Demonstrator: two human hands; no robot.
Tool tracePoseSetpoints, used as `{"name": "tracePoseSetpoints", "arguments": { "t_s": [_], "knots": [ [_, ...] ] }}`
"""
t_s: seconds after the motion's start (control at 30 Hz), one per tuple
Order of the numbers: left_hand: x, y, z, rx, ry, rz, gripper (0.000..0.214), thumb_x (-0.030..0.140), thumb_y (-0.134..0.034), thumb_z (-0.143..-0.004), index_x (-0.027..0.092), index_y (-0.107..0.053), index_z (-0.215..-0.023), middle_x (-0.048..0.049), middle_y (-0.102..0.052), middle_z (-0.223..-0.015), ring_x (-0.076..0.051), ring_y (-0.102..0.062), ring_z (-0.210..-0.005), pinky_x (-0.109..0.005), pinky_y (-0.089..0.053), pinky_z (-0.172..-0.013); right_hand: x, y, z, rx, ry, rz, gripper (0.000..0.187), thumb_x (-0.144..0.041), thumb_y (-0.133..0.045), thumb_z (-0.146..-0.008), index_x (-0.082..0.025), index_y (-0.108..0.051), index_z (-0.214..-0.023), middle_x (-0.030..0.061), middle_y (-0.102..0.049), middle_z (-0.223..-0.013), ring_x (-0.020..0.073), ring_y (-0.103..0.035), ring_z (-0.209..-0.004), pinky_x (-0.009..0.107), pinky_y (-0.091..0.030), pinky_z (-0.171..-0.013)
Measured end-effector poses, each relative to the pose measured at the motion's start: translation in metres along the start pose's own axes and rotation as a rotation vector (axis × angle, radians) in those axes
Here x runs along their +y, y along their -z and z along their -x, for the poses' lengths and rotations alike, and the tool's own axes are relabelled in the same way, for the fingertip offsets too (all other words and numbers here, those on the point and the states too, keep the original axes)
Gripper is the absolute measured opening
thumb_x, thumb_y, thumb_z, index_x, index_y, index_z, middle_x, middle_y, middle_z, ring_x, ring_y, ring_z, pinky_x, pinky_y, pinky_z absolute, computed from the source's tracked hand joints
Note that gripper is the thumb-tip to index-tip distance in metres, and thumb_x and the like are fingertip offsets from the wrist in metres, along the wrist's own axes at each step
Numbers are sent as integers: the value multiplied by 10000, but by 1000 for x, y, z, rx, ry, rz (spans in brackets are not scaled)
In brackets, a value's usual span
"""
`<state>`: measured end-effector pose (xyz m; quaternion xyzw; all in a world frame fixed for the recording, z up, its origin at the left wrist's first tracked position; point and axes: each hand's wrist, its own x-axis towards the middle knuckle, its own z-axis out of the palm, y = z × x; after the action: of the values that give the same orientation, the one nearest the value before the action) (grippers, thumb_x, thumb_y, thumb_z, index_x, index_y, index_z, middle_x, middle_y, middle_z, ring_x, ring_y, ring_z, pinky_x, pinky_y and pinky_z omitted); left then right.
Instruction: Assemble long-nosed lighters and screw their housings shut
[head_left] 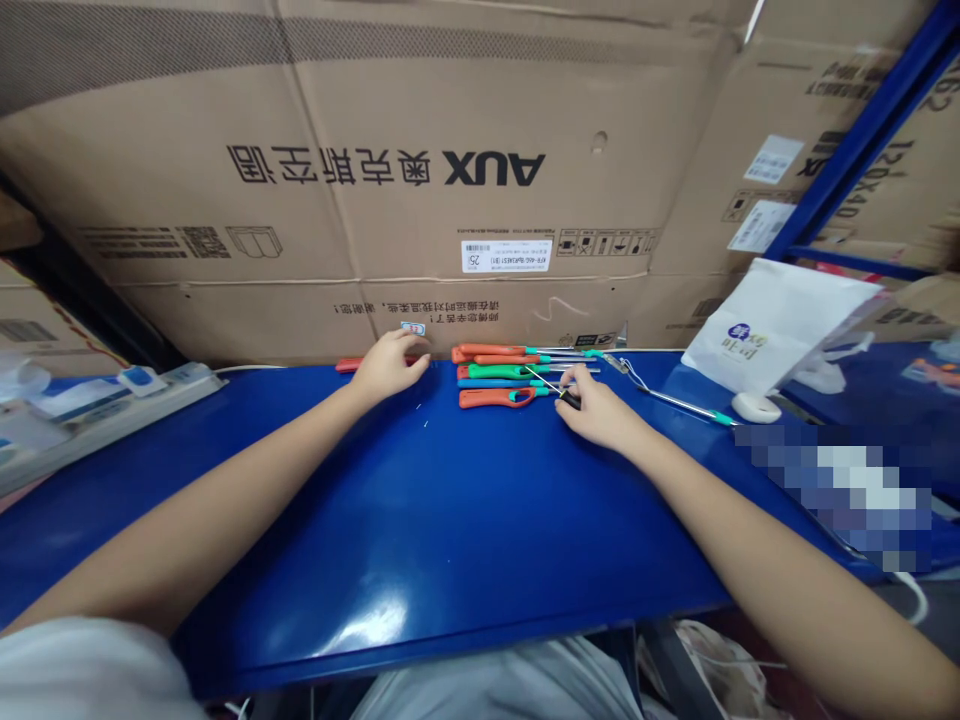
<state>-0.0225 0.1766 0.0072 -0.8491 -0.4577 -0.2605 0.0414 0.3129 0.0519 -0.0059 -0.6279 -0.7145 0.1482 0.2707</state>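
Several long-necked gas lighters with orange, green and blue handles lie side by side near the back of the blue table, among them a green lighter [491,371] and an orange lighter [491,397] at the front. My right hand [596,405] is closed round the black handle of a small screwdriver [571,398], its thin shaft pointing left over the lighters. To their left, my left hand [388,368] has thumb and fingers apart, with nothing visible between them. Beside it lies a red object [348,366], partly hidden by the hand. A small blue-and-white label [412,328] shows just behind the fingers.
A large cardboard box [390,230] stands along the back edge of the blue table [420,530]. On the right are a white bag [776,325], a metal rod with a teal collar [690,407] and a pixelated phone-like object [840,490]. A power strip [112,420] sits left.
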Motion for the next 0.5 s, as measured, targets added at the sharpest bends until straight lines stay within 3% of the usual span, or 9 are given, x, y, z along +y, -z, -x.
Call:
{"name": "tracePoseSetpoints", "arguments": {
  "t_s": [0.2,0.37,0.5],
  "knots": [
    [-53,28,26,-171,87,-115,446,427,-548,-802,138,-682,-1114,-171,-672,-1103,-398,-587,-1106,-541,-466,-974,-1,13,2,-198,24,272,23,-199,-578,-846,-214,-594,-850,61,-695,-925,218,-610,-835,282,-386,-692],
    [-69,38,34,-334,108,-69,455,478,-519,-815,152,-691,-1083,-150,-655,-1105,-298,-630,-1056,-392,-503,-950,1,24,2,-264,-20,402,76,-207,-537,-898,-205,-612,-901,85,-703,-1044,234,-628,-956,287,-421,-757],
    [-67,55,37,-429,169,-48,446,541,-614,-730,183,-721,-974,-119,-704,-1016,-294,-662,-947,-371,-518,-855,0,32,3,-294,-140,482,102,-196,-518,-898,-208,-616,-927,81,-712,-1088,235,-652,-975,288,-441,-745]
  ]
}}
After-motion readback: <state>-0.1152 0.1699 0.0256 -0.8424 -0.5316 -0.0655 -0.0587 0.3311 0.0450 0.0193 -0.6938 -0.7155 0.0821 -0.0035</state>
